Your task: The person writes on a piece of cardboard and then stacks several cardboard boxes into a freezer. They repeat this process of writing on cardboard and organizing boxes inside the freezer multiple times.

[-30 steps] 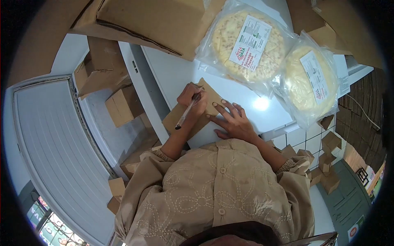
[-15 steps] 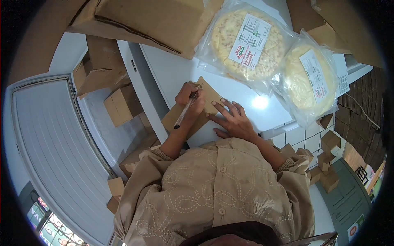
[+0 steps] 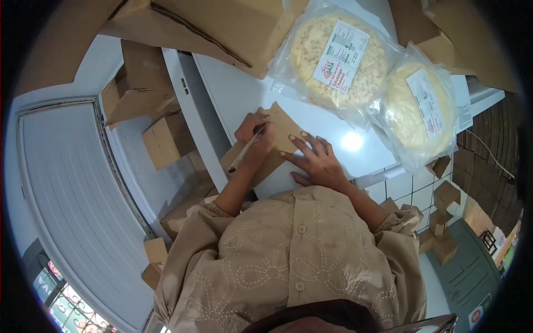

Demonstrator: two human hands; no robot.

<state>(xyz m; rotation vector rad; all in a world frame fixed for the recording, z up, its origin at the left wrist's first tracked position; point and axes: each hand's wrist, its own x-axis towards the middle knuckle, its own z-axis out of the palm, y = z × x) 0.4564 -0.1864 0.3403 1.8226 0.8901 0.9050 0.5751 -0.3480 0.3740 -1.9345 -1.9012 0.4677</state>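
Note:
A clear-barrelled pen (image 3: 244, 151) is held in my left hand (image 3: 256, 139), its tip toward a flat brown piece of cardboard (image 3: 284, 129). The cardboard lies on the white table (image 3: 222, 91). On its right edge rest the spread fingertips of my right hand (image 3: 317, 162), which holds nothing. Beyond my hands lies a plastic-wrapped pizza with a white label (image 3: 342, 55). A second wrapped pizza (image 3: 408, 105), also labelled, overlaps its bag on the right. Any writing on the cardboard is too small to make out.
A large cardboard box (image 3: 216, 28) stands at the table's back left, and another (image 3: 466, 39) at the back right. Smaller boxes (image 3: 166, 140) sit to the left beside a white slatted door (image 3: 78, 183). A printed sheet (image 3: 462, 100) lies at the right.
My left hand has shifted slightly left, and the pen's rear end now points further left. The fingers of my right hand stay on the cardboard. The view has moved a little.

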